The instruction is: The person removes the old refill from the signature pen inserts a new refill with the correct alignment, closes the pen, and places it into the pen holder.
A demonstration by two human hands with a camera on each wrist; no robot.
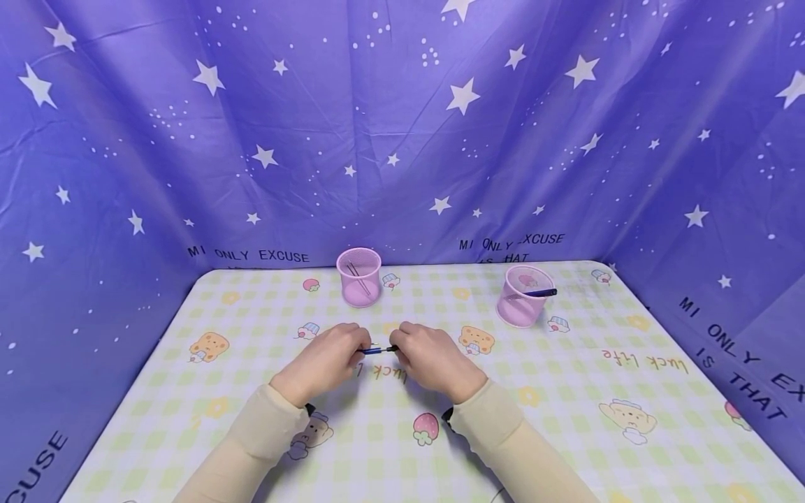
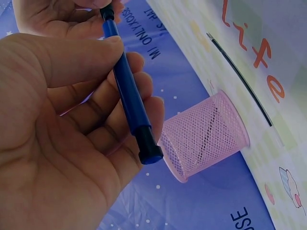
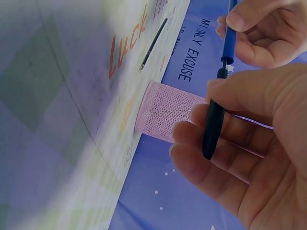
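My left hand (image 1: 327,360) pinches the blue pen barrel (image 2: 125,81) between thumb and fingers; its dark end cap (image 2: 149,146) points away from the other hand. Opposite it, my right hand (image 1: 434,356) pinches the black tapered front section (image 3: 214,120) of the pen. The two parts are lined up end to end, with a thin dark piece showing between them in the right wrist view. On the tablecloth close by lies a slim dark refill (image 2: 242,76), mostly hidden by the hands in the head view.
Toward the back stands a pink mesh cup (image 1: 360,293) with thin refills inside. Another pink mesh cup (image 1: 517,314), farther right, holds a dark pen (image 1: 542,293) leaning over its rim. A starry purple curtain (image 1: 402,140) surrounds the checked table (image 1: 251,300).
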